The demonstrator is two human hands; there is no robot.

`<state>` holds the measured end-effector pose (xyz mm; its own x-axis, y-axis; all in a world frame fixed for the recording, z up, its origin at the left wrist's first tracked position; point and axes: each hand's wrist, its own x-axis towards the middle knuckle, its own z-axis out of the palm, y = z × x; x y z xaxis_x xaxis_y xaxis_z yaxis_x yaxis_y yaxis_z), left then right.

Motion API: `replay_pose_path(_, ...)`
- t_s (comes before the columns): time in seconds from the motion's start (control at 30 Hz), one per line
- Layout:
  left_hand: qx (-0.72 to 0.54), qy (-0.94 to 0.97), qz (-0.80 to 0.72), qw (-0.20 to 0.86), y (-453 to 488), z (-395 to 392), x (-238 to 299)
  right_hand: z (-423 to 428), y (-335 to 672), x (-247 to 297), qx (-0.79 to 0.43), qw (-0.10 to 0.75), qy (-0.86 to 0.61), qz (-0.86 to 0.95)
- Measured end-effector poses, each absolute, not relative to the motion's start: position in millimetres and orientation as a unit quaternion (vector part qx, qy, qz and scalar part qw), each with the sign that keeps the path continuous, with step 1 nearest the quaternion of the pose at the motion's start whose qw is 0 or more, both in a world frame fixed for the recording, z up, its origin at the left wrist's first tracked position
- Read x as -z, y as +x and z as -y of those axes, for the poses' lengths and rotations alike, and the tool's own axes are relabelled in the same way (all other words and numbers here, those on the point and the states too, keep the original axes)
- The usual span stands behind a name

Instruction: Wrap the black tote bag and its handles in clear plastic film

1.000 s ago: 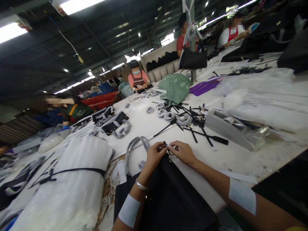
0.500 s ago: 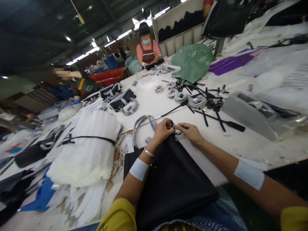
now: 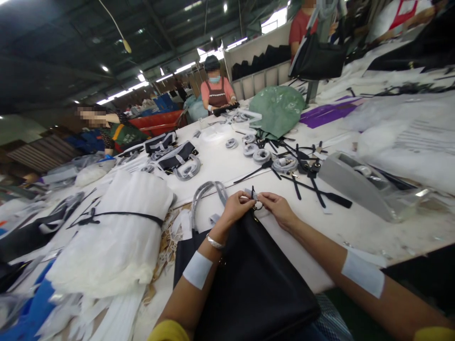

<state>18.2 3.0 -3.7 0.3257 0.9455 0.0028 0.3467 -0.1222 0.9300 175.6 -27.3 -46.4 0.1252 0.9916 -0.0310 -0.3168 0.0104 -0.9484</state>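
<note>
A black handbag (image 3: 259, 270) lies tilted in my lap against the table edge, its far corner pointing away from me. At that corner my left hand (image 3: 236, 208) is closed in a pinch on a small black strap (image 3: 252, 190), whose tip sticks up above the fingers. My right hand (image 3: 279, 209) pinches a small pale grey wrapping piece (image 3: 262, 195) against the same strap. A metal ring (image 3: 258, 205) shows just below the fingertips. The bag's handle (image 3: 204, 194), wrapped in grey, arches up behind my left wrist. Fingers partly hide the strap.
Left stands a white foam bundle (image 3: 117, 232) tied with a black strap. Ahead lie grey-wrapped coiled straps (image 3: 262, 156) and black straps (image 3: 332, 196). A grey tape dispenser (image 3: 355, 184) sits right, a green plastic bag (image 3: 279, 111) beyond. Co-workers (image 3: 216, 90) are across the table.
The view has shifted, so the table sits lower in it. Both hands stay at the bag's corner, fingertips now closer together, and the black strap tip now shows upright between them.
</note>
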Motion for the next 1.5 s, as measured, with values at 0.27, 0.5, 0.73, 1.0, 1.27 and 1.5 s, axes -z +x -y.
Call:
replay_pose_path(0.27, -0.362, 0.693, -0.493, 0.381, 23.7, -1.3, 15.5, 26.9, 178.0, 46.2, -0.558, 0.591, -0.452, 0.367)
replay_pose_path(0.5, -0.368, 0.728, -0.482, 0.318, 11.6, -5.8, 11.0, 29.1, 182.6, 43.1, -0.544, 0.549, -0.462, 0.435)
replay_pose_path(0.73, -0.336, 0.793, -0.425, 0.279, 14.4, -4.7, -2.4, 30.1, 184.8, 48.2, -0.392, 0.504, -0.52, 0.567)
replay_pose_path(1.0, -0.197, 0.875, -0.384, 0.219, 12.6, -27.8, -25.5, 31.5, 185.3, 50.6, -0.265, 0.437, -0.567, 0.647)
replay_pose_path(1.27, -0.191, 0.856, -0.429, 0.216, 8.6, -38.8, -27.4, 39.4, 183.0, 43.2, -0.12, 0.417, -0.549, 0.714)
replay_pose_path(1.5, -0.258, 0.807, -0.465, 0.257, -1.7, -43.1, -12.5, 36.9, 183.4, 43.1, -0.213, 0.484, -0.545, 0.651)
